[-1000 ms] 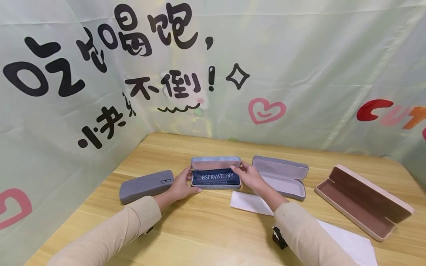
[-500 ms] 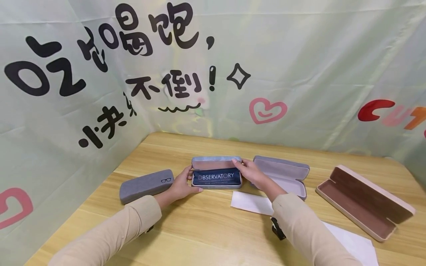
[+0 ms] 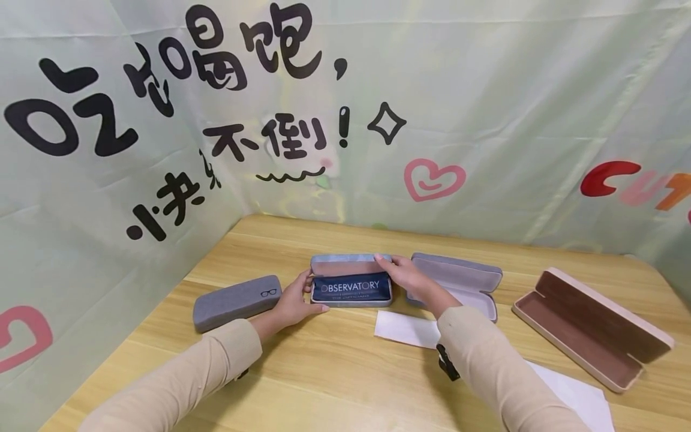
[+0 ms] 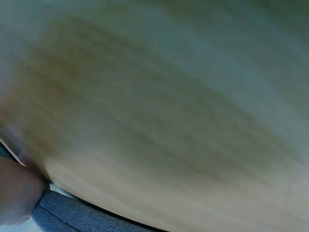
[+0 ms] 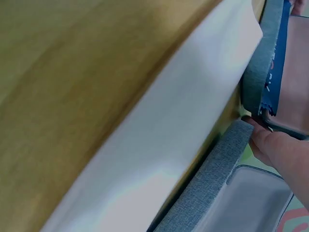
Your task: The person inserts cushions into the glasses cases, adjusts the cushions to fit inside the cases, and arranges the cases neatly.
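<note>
A light blue glasses case (image 3: 351, 303) stands with its lid up at the middle of the table. Inside lies a folded dark blue lens cloth (image 3: 351, 288) printed "OBSERVATORY". My left hand (image 3: 293, 302) grips the case's left end, thumb along the front and fingers behind. At the other end, my right hand (image 3: 406, 275) holds the lid (image 3: 345, 264) by its right corner, thumb at the top edge. In the right wrist view the case and cloth show at upper right, near the right hand (image 5: 282, 150). The left wrist view catches mostly blurred table.
A closed grey glasses case (image 3: 237, 303) lies left. Right of the blue case are an opened grey-purple case (image 3: 459, 275) and an opened pink-brown case (image 3: 588, 336). White paper pieces (image 3: 405, 329) lie in front, one partly under the right sleeve (image 3: 502, 366). A printed curtain (image 3: 486, 120) surrounds the table.
My right thumb has moved from the cloth's right end up to the lid's top edge. The right forearm shifted slightly left; the left hand and case look the same.
</note>
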Demonstrator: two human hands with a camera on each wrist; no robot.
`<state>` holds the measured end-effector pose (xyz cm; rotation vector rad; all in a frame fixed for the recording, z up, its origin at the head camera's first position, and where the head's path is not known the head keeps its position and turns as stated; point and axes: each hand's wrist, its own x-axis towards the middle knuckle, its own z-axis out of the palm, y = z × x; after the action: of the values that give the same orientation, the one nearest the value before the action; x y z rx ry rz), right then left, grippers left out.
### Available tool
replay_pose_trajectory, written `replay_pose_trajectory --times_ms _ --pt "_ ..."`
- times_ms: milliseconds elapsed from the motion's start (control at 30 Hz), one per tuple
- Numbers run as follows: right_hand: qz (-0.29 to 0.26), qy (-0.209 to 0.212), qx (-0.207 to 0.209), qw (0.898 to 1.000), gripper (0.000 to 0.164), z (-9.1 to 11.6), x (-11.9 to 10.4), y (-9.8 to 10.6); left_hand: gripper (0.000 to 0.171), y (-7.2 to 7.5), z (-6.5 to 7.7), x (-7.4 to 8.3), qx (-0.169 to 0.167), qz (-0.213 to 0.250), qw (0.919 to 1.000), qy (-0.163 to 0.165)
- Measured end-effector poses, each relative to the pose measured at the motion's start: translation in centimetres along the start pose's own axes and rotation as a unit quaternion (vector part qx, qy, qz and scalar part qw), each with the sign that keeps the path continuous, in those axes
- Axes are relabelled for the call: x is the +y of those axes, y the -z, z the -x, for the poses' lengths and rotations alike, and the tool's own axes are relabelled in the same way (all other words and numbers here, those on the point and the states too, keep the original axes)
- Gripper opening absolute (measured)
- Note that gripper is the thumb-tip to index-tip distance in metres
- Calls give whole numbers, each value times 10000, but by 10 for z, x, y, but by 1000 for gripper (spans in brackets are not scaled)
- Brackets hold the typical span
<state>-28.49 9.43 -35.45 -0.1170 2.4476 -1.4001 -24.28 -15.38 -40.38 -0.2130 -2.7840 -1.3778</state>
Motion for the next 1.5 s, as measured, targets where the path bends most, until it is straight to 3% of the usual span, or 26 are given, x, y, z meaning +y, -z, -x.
replay_pose_trajectory --times_ms 500,733,1100,1500 --pt "-441 233 -609 9969 77 -2 2 6 85 -1 1 -6 127 -13 9996 -246" --pt "-645 711 -830 9919 56 0 3 7 84 2 -1 -6 30 10 9987 -503" --pt "-211 981 -461 9939 47 2 8 7 76 4 -1 -4 54 -180 9983 -550" --pt "173 1326 -481 9898 46 6 11 9 75 5 -2 -6 -22 -235 9978 -618"
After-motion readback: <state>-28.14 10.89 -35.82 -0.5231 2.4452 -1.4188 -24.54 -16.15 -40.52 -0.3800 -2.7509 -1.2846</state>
